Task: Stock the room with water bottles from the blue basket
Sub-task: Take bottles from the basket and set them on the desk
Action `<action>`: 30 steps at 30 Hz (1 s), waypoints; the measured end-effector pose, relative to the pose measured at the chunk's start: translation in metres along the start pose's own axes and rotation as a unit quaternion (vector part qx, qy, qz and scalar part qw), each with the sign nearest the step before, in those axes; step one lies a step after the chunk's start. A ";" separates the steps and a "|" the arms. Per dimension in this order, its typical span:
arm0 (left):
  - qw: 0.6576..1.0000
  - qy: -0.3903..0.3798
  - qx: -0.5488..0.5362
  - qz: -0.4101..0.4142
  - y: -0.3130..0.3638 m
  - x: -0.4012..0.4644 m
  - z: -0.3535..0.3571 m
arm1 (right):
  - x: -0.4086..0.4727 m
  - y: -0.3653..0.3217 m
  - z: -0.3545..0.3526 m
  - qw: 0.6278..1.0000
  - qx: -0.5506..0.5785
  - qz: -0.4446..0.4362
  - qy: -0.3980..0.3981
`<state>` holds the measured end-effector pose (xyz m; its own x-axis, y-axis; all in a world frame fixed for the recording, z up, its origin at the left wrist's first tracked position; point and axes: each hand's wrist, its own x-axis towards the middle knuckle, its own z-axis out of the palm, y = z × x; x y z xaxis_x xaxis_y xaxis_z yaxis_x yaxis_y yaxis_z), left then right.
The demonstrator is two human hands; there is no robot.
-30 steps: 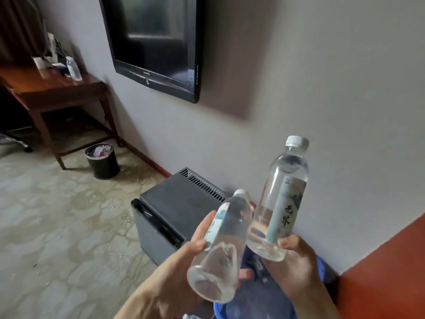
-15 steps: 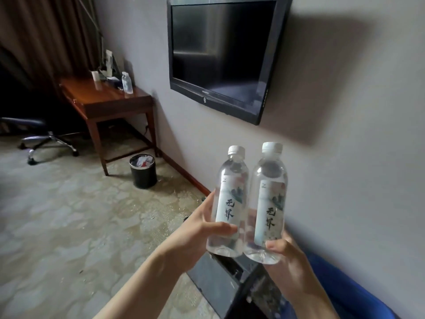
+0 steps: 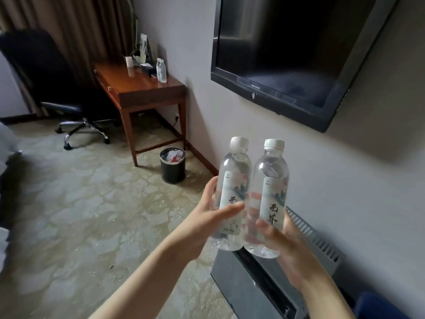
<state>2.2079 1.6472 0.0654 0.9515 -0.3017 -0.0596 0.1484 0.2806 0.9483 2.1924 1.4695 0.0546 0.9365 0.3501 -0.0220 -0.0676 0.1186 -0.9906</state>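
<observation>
Above the grey mini fridge (image 3: 264,288), two clear, white-capped water bottles stood upright, side by side and touching; the left hand (image 3: 207,217) gripped the left bottle (image 3: 233,194); the right hand (image 3: 287,247) held the right bottle (image 3: 270,201); both had pale printed labels.

The two clear plastic water bottles with white caps (image 3: 253,196), tilted apart a second ago, now stand upright side by side, the left hand (image 3: 207,222) and right hand (image 3: 289,249) gripping them.
</observation>
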 end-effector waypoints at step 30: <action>0.982 0.161 0.093 0.037 0.195 0.238 -0.492 | 0.550 0.020 0.263 0.999 -0.014 0.015 -0.040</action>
<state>2.5954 2.0787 0.0830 0.9981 0.0252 -0.0564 0.0533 0.1107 0.9924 2.6150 1.9090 0.0579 0.9038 0.4259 -0.0419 -0.0844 0.0814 -0.9931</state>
